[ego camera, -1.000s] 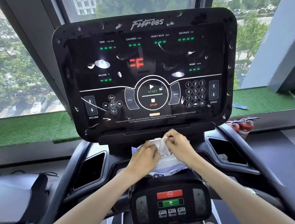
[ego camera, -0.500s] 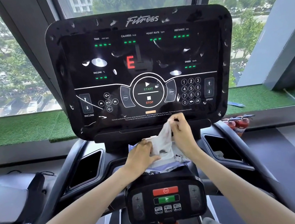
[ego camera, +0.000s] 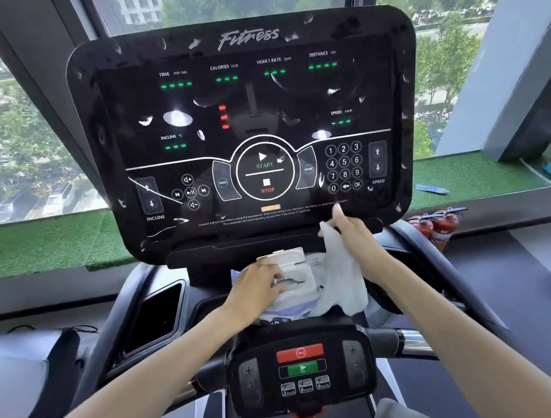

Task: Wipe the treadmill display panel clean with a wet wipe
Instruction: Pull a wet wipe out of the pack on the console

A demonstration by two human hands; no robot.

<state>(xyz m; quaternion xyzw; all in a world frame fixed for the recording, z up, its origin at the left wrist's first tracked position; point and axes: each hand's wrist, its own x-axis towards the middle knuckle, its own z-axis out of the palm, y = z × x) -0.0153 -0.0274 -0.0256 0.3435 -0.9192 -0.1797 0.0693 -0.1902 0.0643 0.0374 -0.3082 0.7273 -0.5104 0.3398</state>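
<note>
Window-side gym floor, seen from a treadmill whose small lower console (ego camera: pixel 302 370) with a red and a green button sits closest, between the person's two bare forearms. Just past it, the left hand (ego camera: pixel 255 288) lies on a wipe pack (ego camera: pixel 302 286) resting on the treadmill's tray, its fingers curled over the pack beside the raised white lid. The right hand (ego camera: pixel 356 234) is lifted higher and to the right, pinching the top of a white wet wipe (ego camera: pixel 344 280); one finger points up and reaches the lower edge of the display panel (ego camera: pixel 251 125). The wipe hangs crumpled and unfolded below that hand, its lower end just beside the pack; whether it touches the pack cannot be told. The panel stands upright behind, glossy black, with green dashes lit under its readouts, red marks at centre, and pale flecks and streaks scattered over its face and frame. Beyond it, red fire extinguishers (ego camera: pixel 435 225) stand at the right below a green turf ledge (ego camera: pixel 31 247) under the windows.
</note>
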